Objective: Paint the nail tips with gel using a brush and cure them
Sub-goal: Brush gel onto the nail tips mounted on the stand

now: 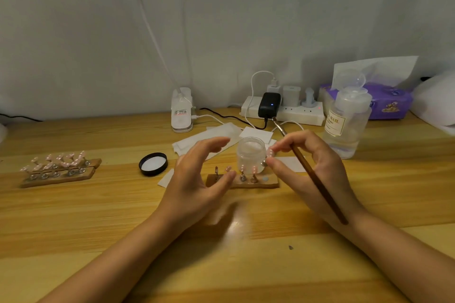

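Reaching in from the near edge, both forearms angle toward the middle of the wooden counter (73, 216). We see the left hand (197, 179) hovering palm-right, fingers spread in a loose, relaxed arc and holding nothing, its thumb close to the small wooden nail stand (261, 183). The right hand (312, 167) has its fingers curled: thumb and forefinger pinch a pink dotted nail tip (270, 154) on its metal holder, just above the right end of the stand, while the brush (317, 184) lies tucked through the same hand, its brown handle slanting back along the wrist and its metal end pointing far-left. Just beyond the stand sits an open gel jar (251, 154), its black lid (153, 163) lying to the left. A second rack of finished tips (59, 167) rests far left.
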